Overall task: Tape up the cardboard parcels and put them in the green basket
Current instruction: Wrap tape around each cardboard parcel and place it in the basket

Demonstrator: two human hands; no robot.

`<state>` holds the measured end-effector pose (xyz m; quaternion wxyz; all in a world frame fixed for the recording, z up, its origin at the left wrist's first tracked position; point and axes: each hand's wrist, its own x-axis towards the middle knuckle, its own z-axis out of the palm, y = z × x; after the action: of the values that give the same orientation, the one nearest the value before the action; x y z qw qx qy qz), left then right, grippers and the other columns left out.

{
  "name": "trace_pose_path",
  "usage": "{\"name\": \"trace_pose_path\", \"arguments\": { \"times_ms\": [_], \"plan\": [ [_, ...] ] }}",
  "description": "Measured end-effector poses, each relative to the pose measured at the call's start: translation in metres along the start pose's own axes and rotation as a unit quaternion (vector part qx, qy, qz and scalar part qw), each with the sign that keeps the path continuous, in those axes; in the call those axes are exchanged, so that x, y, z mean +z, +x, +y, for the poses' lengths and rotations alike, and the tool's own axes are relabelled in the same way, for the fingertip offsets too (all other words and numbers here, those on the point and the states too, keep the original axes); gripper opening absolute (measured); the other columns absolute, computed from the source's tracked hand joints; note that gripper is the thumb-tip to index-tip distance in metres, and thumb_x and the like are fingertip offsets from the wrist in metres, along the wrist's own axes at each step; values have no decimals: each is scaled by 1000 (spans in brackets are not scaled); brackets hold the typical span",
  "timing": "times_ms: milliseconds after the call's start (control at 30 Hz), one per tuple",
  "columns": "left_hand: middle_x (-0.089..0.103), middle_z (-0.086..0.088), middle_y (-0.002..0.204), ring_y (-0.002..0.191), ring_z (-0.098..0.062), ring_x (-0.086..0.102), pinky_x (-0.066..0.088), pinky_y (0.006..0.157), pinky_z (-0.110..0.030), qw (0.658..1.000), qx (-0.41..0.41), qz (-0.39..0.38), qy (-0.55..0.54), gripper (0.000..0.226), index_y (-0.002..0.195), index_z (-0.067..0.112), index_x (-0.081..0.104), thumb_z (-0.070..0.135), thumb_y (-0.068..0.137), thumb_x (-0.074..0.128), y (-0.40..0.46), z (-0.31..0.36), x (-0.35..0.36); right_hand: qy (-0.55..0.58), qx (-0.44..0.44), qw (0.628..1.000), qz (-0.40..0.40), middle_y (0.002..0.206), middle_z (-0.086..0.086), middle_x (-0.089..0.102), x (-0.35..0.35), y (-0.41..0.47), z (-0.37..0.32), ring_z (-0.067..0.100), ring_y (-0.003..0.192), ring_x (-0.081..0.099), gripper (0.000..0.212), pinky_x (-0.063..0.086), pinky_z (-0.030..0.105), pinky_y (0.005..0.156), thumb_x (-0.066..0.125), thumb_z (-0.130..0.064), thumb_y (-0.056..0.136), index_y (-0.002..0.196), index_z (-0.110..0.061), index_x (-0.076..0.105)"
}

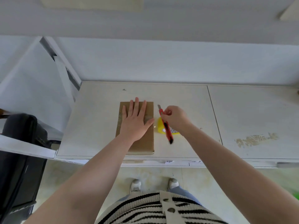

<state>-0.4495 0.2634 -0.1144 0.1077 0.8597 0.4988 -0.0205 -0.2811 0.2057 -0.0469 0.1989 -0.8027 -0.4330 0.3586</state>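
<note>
Head view, looking down on a pale cream laminate worktop [186, 94]. The left hand [135, 120] lies flat, fingers straight, on a flat brown cardboard parcel [145, 143], apparently pinning it and smoothing the clear tape strip [148, 118] that crosses its top. The right hand [175, 118] grips a red plastic utility knife [166, 126] with its blade out, held just beside the parcel's right edge, probably to cut the tape. A yellow tape roll [160, 126] rests on the worktop under the knife, near the parcel. White partition walls back the worktop; a dark chair [21, 143] stands at left. A green blur [295, 194] at the lower right edge may be the basket; this cannot be confirmed.
</note>
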Motion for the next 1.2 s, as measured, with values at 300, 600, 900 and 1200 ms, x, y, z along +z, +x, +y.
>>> {"name": "trace_pose_path", "arguments": {
  "times_ms": [300,600,900,1200],
  "plan": [
    [-26,-6,162,150,-26,-22,-13,120,-49,1000,-3,1,-6,87,155,27,-19,74,87,8,-1,-6,-1,-207,-24,976,-61,107,8,44,-4,-5,-1,22,73,56,33,49,33,69,62,-35,90,86,-4,72],
    [-24,-8,163,150,-28,-20,-11,120,-51,1000,7,2,1,88,155,26,-19,75,88,9,0,-7,0,-264,-8,955,-134,111,7,34,-3,5,0,24,94,45,34,43,34,85,60,-39,91,107,-10,66],
    [-23,-8,163,151,-28,-19,-10,120,-51,1000,15,2,9,88,156,25,-16,75,88,9,-2,-9,-2,-360,-17,918,-166,87,1,37,4,13,-9,18,88,36,18,34,26,64,50,-27,90,76,-16,54],
    [-22,-9,163,151,-29,-18,-10,120,-51,1000,19,7,7,88,157,24,-15,74,89,11,-3,-9,0,-436,-51,871,-220,92,0,48,-1,25,-14,20,100,33,24,30,31,92,47,-38,98,97,-16,56]
  ]
}}
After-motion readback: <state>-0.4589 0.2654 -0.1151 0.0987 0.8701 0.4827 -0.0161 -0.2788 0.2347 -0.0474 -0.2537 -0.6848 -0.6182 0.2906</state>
